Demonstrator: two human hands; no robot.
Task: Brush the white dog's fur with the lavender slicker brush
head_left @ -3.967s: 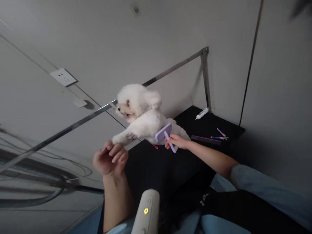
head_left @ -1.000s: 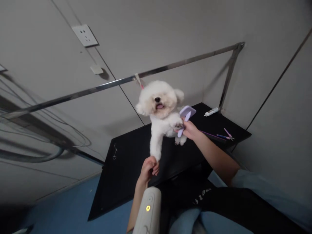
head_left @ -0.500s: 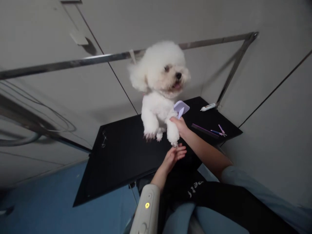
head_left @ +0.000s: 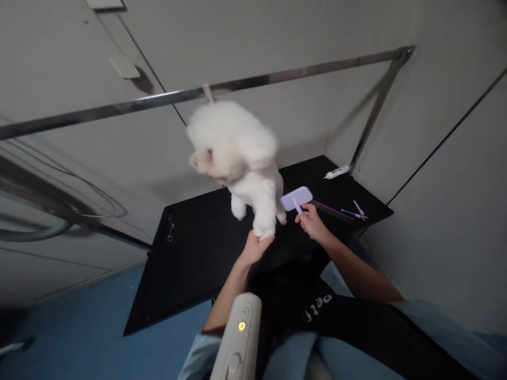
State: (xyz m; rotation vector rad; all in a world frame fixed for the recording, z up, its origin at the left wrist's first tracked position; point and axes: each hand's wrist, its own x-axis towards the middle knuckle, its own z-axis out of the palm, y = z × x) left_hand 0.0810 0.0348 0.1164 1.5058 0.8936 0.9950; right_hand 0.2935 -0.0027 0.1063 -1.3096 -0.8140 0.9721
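A small fluffy white dog (head_left: 237,158) stands on a black grooming table (head_left: 190,264), its head turned left. My left hand (head_left: 253,247) is closed around the dog's front paw, just under it. To the right of the dog's body my right hand (head_left: 312,222) grips the handle of a lilac slicker brush (head_left: 296,199), whose head is a little apart from the fur. A leash loop (head_left: 207,93) ties the dog to the steel bar above.
A steel grooming arm frame (head_left: 372,116) runs over the table. At the table's far right lie a white tube (head_left: 336,172), a dark comb (head_left: 330,209) and small purple scissors (head_left: 358,211). A white dryer nozzle (head_left: 240,338) juts up near my chest. The floor is blue.
The dog has turned its head from right to left. My left hand has taken hold of its front paw. My right hand has drawn the brush away from the chest, to the right.
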